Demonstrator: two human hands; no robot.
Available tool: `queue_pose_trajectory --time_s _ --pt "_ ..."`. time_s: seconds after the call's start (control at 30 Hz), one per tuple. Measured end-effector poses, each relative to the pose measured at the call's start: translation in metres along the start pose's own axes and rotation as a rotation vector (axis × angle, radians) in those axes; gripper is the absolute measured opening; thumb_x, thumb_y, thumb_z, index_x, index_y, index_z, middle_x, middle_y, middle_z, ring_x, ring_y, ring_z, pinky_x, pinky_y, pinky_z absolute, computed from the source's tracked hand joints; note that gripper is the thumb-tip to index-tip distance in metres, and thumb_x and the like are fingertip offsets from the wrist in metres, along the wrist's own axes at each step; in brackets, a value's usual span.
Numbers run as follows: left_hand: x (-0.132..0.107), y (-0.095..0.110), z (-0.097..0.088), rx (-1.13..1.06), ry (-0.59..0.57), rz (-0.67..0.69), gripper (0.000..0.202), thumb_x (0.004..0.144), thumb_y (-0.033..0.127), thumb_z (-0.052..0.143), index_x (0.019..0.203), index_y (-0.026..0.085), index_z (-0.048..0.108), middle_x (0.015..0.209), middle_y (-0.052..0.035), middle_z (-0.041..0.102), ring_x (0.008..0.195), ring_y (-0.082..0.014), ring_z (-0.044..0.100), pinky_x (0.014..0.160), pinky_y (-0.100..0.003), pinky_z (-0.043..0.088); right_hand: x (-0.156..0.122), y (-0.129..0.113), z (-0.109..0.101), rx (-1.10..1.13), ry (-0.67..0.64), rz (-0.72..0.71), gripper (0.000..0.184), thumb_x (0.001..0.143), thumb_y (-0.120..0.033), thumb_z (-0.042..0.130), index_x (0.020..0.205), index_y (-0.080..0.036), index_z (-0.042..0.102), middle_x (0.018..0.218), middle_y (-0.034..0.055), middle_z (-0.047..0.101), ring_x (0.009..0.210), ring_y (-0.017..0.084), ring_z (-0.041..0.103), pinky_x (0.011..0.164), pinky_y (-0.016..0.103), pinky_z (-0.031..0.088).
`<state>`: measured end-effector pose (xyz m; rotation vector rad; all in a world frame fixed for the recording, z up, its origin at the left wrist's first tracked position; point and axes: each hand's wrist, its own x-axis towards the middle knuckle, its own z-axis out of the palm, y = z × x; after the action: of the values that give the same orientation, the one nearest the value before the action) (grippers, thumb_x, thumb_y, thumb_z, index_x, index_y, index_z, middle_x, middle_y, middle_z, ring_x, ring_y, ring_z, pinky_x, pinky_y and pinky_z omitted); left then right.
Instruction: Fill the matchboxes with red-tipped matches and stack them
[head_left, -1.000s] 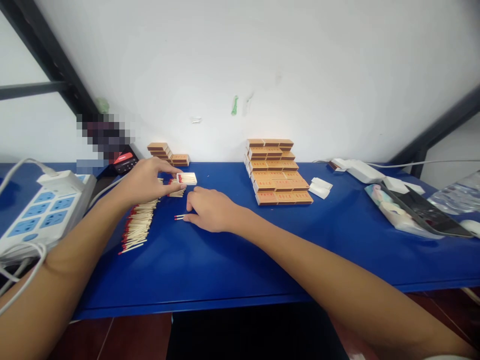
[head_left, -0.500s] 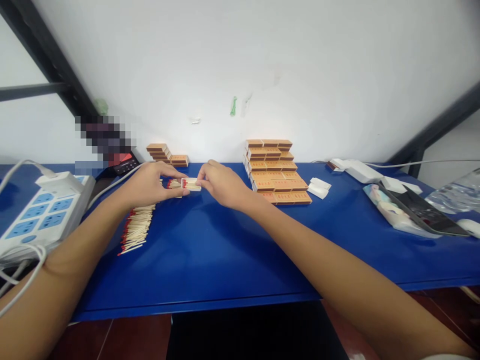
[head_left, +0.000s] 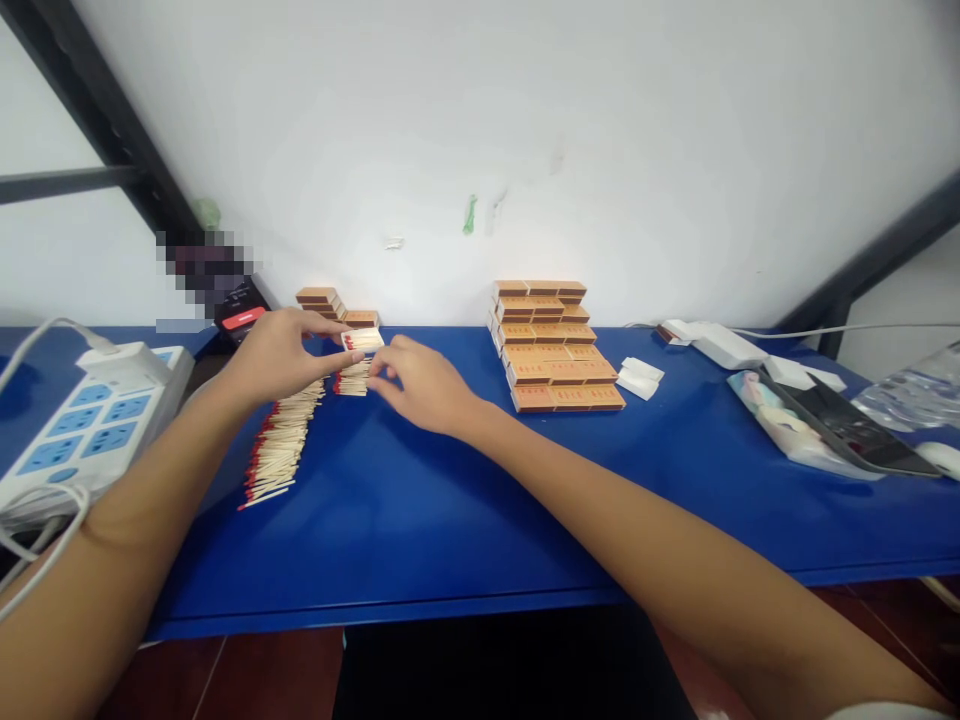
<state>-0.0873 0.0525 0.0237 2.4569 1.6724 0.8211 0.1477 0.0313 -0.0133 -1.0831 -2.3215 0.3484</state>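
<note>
Between the thumb and fingers of my left hand [head_left: 281, 352] is a small white matchbox tray [head_left: 379, 334], filled with red-tipped matches [head_left: 361, 341]. Below it a small pile of matches [head_left: 352, 380] lies on the blue table. My right hand [head_left: 427, 385] is at the right end of that pile, thumb and fingers curled together at the match ends; whether a match is pinched there is hidden. A longer row of loose matches [head_left: 281, 445], red heads to the left, stretches toward the table's front under my left forearm.
Stepped stacks of orange matchboxes [head_left: 555, 350] stand right of centre, and a smaller stack [head_left: 319, 298] stands by the wall. A folded white paper piece [head_left: 640, 378] lies beside them. On the left is a power strip [head_left: 97, 425]; on the right, a phone [head_left: 847, 425].
My left hand has moved the filled tray left and slightly up. My right hand has let go of the tray and come down left to the small match pile.
</note>
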Motion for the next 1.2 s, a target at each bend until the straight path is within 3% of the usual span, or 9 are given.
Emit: queue_pose_trajectory --time_s 0.17,0.3,0.7,0.97,1.2 --pt "0.0 -0.004 0.003 0.025 0.009 0.001 0.048 0.083 0.064 0.077 0.108 0.025 0.088 0.118 -0.0094 0.086 0.117 -0.0376 0.076 0.096 -0.041 0.059 0.009 -0.003 0.029 -0.041 -0.058 -0.086 0.021 0.113 -0.031 0.059 0.117 -0.016 0.072 0.131 0.0125 0.069 0.12 0.024 0.065 0.093 0.035 0.05" --pt "-0.001 -0.001 0.004 0.028 0.008 0.011 0.046 0.085 0.063 0.076 0.108 0.024 0.088 0.117 -0.0086 0.086 0.116 -0.0367 0.076 0.097 -0.041 0.058 0.013 -0.002 0.036 -0.033 -0.071 -0.076 0.02 0.113 -0.032 0.061 0.112 -0.015 0.072 0.129 0.012 0.07 0.119 0.023 0.067 0.095 0.036 0.052" --pt "-0.001 0.002 0.004 0.033 -0.017 -0.008 0.053 0.084 0.066 0.077 0.111 0.022 0.087 0.118 -0.0097 0.086 0.114 -0.0368 0.075 0.097 -0.041 0.057 0.01 -0.015 0.023 -0.13 -0.212 -0.017 0.02 0.113 -0.03 0.061 0.114 -0.012 0.071 0.128 0.0186 0.07 0.117 0.029 0.073 0.094 0.041 0.059" --pt "-0.001 0.002 0.006 0.057 -0.03 -0.018 0.056 0.082 0.064 0.075 0.115 0.021 0.088 0.118 -0.0109 0.086 0.115 -0.0366 0.076 0.097 -0.041 0.056 0.009 -0.019 0.024 -0.262 -0.305 -0.018 0.032 0.112 -0.025 0.059 0.136 -0.003 0.063 0.135 0.026 0.067 0.118 0.035 0.073 0.096 0.048 0.062" --pt "0.0 0.004 0.006 0.065 -0.037 -0.002 0.056 0.083 0.065 0.073 0.113 0.021 0.089 0.116 -0.0105 0.086 0.111 -0.0341 0.076 0.092 -0.038 0.055 -0.003 -0.017 0.012 -0.281 -0.348 -0.021 0.029 0.115 -0.028 0.053 0.127 -0.005 0.065 0.128 0.023 0.066 0.107 0.031 0.074 0.096 0.046 0.062"
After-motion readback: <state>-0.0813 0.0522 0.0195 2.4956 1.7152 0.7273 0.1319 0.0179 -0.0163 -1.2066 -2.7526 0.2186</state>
